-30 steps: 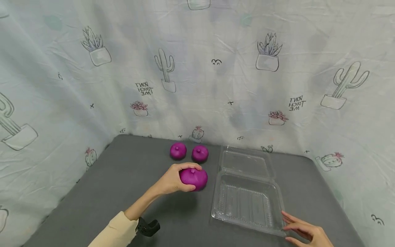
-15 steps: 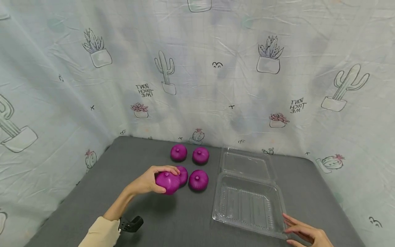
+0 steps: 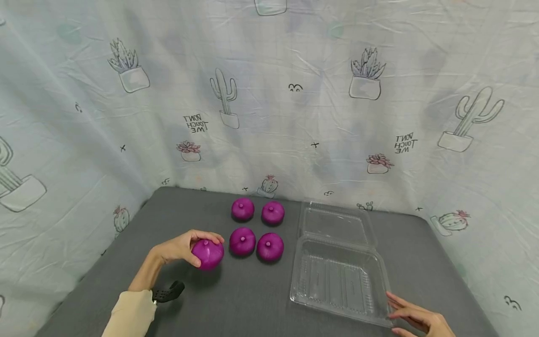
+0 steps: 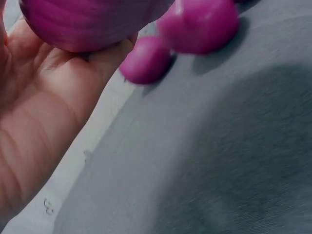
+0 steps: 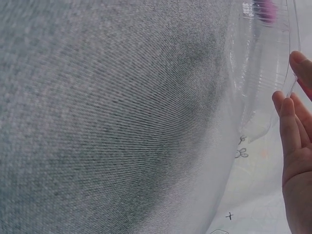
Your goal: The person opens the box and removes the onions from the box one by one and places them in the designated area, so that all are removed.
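Observation:
My left hand [image 3: 185, 245] grips a purple onion [image 3: 208, 255], fingers over its far side and thumb on its near side. In the left wrist view, this onion [image 4: 92, 22] sits above the palm, cut off by the frame's top. Whether it touches the table is unclear. Just right of it, several similar purple onions [image 3: 242, 242] stand in two rows, stems up. At the clear plastic clamshell box [image 3: 341, 281], my right hand [image 3: 421, 318] touches the right rim near the front corner with fairly straight fingers. Its fingertips [image 5: 287, 107] show beside the rim in the right wrist view.
The box's clear lid [image 3: 337, 222] lies folded back behind its base. A grey cloth [image 3: 252, 299] covers the table. A pale curtain [image 3: 269, 103] with printed cacti hangs around the back and sides.
My left hand has carried its onion leftward and nearer, away from the box. Two onions it had been covering now show in the front row. The right hand has stayed at the box.

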`<control>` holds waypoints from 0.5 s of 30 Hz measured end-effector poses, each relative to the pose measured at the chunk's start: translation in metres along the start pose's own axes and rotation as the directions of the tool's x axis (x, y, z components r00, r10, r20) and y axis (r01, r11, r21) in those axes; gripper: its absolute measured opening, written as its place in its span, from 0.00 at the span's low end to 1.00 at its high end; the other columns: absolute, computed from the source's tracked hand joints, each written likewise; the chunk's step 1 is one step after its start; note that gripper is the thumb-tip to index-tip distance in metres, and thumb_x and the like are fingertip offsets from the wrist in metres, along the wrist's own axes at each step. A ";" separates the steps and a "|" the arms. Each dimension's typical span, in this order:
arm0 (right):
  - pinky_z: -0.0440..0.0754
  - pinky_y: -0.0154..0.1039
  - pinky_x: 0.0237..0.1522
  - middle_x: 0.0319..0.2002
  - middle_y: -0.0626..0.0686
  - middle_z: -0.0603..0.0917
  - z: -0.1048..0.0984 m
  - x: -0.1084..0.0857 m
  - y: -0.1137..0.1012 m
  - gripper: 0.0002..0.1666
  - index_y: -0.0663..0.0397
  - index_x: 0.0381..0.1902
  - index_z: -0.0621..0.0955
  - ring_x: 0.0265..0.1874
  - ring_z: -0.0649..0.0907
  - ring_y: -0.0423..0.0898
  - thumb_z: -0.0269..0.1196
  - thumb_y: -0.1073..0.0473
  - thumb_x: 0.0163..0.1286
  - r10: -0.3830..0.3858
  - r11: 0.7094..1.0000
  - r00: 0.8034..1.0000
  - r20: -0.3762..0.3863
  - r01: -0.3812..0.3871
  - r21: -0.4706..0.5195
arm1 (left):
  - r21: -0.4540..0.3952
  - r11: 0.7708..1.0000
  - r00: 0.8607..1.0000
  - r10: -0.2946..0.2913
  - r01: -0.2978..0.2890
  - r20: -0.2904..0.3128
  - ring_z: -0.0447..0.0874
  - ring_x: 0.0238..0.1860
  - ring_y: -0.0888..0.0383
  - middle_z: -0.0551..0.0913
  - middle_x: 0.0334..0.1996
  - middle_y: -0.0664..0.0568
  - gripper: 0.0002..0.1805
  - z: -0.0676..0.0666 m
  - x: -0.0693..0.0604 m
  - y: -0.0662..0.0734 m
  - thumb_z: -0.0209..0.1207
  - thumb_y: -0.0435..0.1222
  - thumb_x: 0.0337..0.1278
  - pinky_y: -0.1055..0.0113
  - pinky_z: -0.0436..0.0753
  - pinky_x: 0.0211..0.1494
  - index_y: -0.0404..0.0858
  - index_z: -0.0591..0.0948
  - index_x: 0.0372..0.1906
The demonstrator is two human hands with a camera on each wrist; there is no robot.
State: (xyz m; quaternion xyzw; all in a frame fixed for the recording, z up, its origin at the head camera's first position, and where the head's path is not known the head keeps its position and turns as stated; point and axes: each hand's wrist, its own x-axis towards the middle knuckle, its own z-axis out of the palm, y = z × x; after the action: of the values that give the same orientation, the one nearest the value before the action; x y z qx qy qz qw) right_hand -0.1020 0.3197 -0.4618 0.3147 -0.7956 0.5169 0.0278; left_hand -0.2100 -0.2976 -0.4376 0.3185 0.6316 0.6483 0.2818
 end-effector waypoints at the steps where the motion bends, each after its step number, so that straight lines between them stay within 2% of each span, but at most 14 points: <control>1: 0.80 0.26 0.41 0.62 0.40 0.74 0.000 0.000 0.000 0.23 0.62 0.45 0.82 0.53 0.79 0.34 0.66 0.81 0.51 0.003 1.000 1.000 0.002 -0.003 -0.002 | 0.002 1.000 1.000 -0.003 0.004 -0.020 0.69 0.63 0.52 0.74 0.62 0.47 0.27 -0.004 -0.001 -0.001 0.68 0.31 0.49 0.56 0.77 0.57 0.40 0.78 0.58; 6: 0.80 0.27 0.42 0.63 0.40 0.73 -0.001 0.000 0.000 0.23 0.62 0.46 0.82 0.53 0.78 0.34 0.66 0.80 0.51 0.018 1.000 1.000 0.011 -0.018 0.000 | 0.007 1.000 0.995 -0.023 0.024 -0.096 0.70 0.62 0.54 0.74 0.61 0.51 0.26 -0.024 -0.001 -0.004 0.67 0.29 0.50 0.56 0.79 0.55 0.40 0.78 0.58; 15: 0.80 0.27 0.43 0.63 0.44 0.74 0.000 -0.001 0.003 0.26 0.65 0.46 0.81 0.54 0.79 0.36 0.65 0.84 0.48 -0.042 0.998 0.999 -0.009 0.042 0.042 | 0.008 0.998 0.972 -0.053 0.057 -0.230 0.71 0.60 0.60 0.74 0.61 0.58 0.27 -0.050 0.008 -0.012 0.65 0.26 0.51 0.60 0.79 0.55 0.39 0.76 0.60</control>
State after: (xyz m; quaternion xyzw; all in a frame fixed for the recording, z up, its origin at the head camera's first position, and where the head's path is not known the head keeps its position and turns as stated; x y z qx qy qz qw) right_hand -0.1027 0.3210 -0.4646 0.3299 -0.7776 0.5342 0.0352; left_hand -0.2540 -0.3232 -0.4493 0.2259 0.6732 0.6680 0.2225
